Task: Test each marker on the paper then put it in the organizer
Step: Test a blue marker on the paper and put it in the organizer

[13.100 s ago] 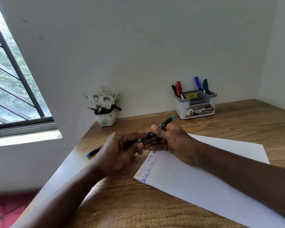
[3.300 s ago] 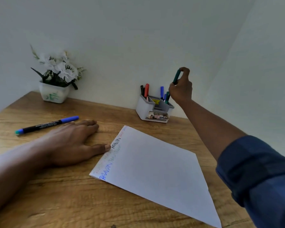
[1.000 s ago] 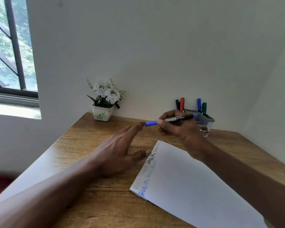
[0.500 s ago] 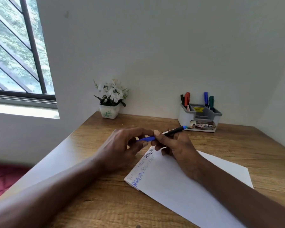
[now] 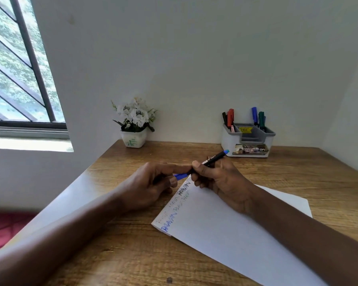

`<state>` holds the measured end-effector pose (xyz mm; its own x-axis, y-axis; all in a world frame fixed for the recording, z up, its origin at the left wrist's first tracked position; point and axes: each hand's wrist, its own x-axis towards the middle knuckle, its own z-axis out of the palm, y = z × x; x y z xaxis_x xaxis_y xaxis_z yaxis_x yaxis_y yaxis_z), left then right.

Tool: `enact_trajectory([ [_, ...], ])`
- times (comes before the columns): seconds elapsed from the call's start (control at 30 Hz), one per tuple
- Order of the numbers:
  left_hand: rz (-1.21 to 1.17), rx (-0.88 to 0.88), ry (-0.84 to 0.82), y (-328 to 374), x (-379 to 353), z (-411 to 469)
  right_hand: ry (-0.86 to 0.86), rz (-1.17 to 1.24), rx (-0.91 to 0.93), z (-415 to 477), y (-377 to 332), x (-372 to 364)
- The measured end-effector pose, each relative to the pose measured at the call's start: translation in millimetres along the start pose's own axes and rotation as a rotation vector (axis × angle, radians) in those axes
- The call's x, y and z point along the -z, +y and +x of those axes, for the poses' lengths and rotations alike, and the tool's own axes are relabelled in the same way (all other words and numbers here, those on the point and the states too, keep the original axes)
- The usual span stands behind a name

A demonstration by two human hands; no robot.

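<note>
A black marker with a blue cap [image 5: 212, 160] is held between both hands over the desk. My right hand [image 5: 219, 178] grips its black barrel; my left hand [image 5: 151, 182] pinches the blue cap at the near end. Under my right forearm lies a white sheet of paper [image 5: 225, 230] with several scribbled test words along its left edge. The grey and white organizer [image 5: 248, 139] stands by the back wall, holding black, red, blue and green markers upright.
A white pot of white flowers [image 5: 133, 123] sits at the desk's back left corner. The wooden desk [image 5: 132, 252] ends in a pale left edge, with a barred window [image 5: 19, 79] beyond it. Walls close the back and right.
My right hand brought the blue marker from over the far desk down toward the paper's corner. My left hand rose from the desk and took hold of the cap.
</note>
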<state>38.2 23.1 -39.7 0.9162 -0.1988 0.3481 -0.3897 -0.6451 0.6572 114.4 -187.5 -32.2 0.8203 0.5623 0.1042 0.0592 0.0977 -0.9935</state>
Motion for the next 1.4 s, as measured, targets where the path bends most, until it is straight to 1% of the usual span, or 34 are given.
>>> enact_trajectory([
  [0.1,0.048,-0.022,0.008,-3.6,0.4,-1.3,-0.011,0.029,-0.009,0.4,-0.9,0.8],
  [0.23,0.095,-0.035,0.197,-8.1,3.1,-0.2,0.062,0.134,0.002,2.2,-0.7,-0.7],
  [0.3,0.213,-0.006,0.272,-12.9,11.5,-0.5,0.065,0.217,-0.017,2.8,-0.1,2.5],
  [0.33,0.290,0.009,0.284,-15.7,16.1,-1.6,0.051,0.241,-0.028,2.2,0.0,4.3],
  [0.43,0.466,0.035,0.270,-18.9,24.9,-4.5,-0.002,0.256,-0.035,0.6,-0.9,5.9],
  [0.5,0.506,0.045,0.248,-19.7,27.1,-3.7,-0.004,0.242,-0.030,0.2,-1.9,4.4],
  [0.63,0.570,0.040,0.183,-20.7,25.1,0.0,0.052,0.160,-0.012,0.2,-0.3,0.3],
  [0.77,0.714,0.036,0.124,-17.5,21.7,3.0,0.035,0.087,0.008,-2.5,-1.1,-3.7],
  [0.9,0.742,0.074,0.102,-14.5,21.2,2.7,0.016,0.072,0.019,-3.7,-2.4,-6.0],
  [0.93,0.739,0.101,0.103,-15.2,20.9,1.7,-0.002,0.045,0.047,-4.1,-4.4,-3.4],
  [0.97,0.734,0.142,0.090,-15.3,20.8,0.2,-0.029,-0.049,0.114,-5.0,-8.2,1.6],
  [1.07,0.696,0.269,-0.043,-12.0,20.1,-4.6,-0.112,-0.590,0.415,-10.9,-27.3,19.2],
  [1.1,0.685,0.299,-0.094,-9.4,19.6,-6.2,-0.120,-0.730,0.460,-11.0,-31.3,24.7],
  [1.17,0.666,0.344,-0.171,-6.6,18.8,-8.2,-0.141,-0.934,0.482,-10.9,-31.8,32.5],
  [1.23,0.641,0.382,-0.220,-8.6,19.3,-7.9,-0.213,-1.117,0.450,-11.4,-23.3,35.6],
  [1.3,0.629,0.403,-0.252,-11.9,19.7,-6.7,-0.257,-1.191,0.412,-11.3,-14.0,35.4],
  [1.4,0.625,0.410,-0.264,-14.1,19.6,-5.8,-0.244,-1.135,0.419,-10.9,-6.8,30.2],
])
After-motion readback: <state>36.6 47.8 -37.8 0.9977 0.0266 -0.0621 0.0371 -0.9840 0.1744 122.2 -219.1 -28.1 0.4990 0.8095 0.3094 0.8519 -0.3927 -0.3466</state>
